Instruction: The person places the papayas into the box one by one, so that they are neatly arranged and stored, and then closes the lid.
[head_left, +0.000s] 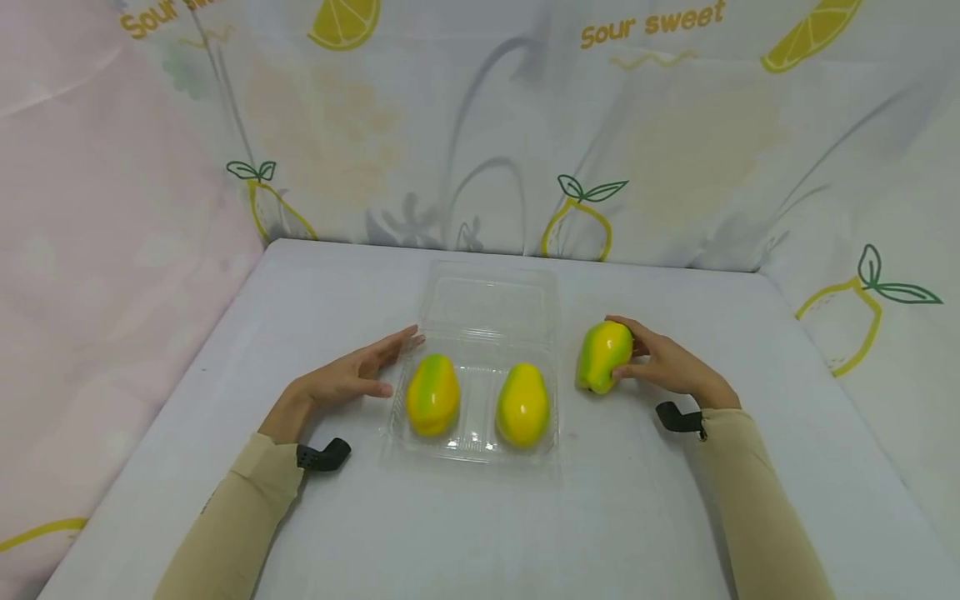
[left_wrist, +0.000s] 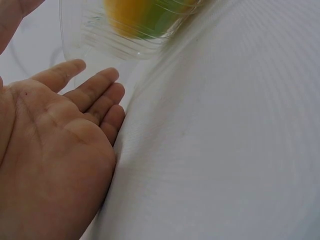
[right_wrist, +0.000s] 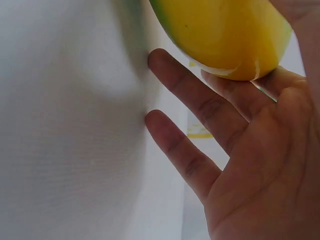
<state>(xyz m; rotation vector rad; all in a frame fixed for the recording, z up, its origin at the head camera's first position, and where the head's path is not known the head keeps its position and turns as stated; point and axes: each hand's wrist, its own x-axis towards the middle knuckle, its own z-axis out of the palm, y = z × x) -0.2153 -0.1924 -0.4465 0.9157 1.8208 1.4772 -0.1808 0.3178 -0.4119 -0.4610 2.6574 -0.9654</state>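
A clear plastic clamshell box (head_left: 477, 454) lies with its lid folded back on the table. Inside are two glossy yellow-green papayas, a left papaya (head_left: 432, 396) and a right papaya (head_left: 523, 406), with a gap between them. Right of the box, my right hand (head_left: 663, 362) grips a third papaya (head_left: 604, 357) between thumb and fingers; in the right wrist view two fingers (right_wrist: 172, 142) stretch away from the fruit. Whether this papaya touches the table cannot be told. Beside the box's left edge, my left hand (head_left: 345, 379) has its fingers extended and holds nothing.
The white table (head_left: 480, 533) extends around the box, its far edge meeting a lemon-printed cloth backdrop (head_left: 420, 125). The lid (head_left: 491, 304) of the box lies flat toward the back. Dark wrist-worn cameras sit at both cuffs.
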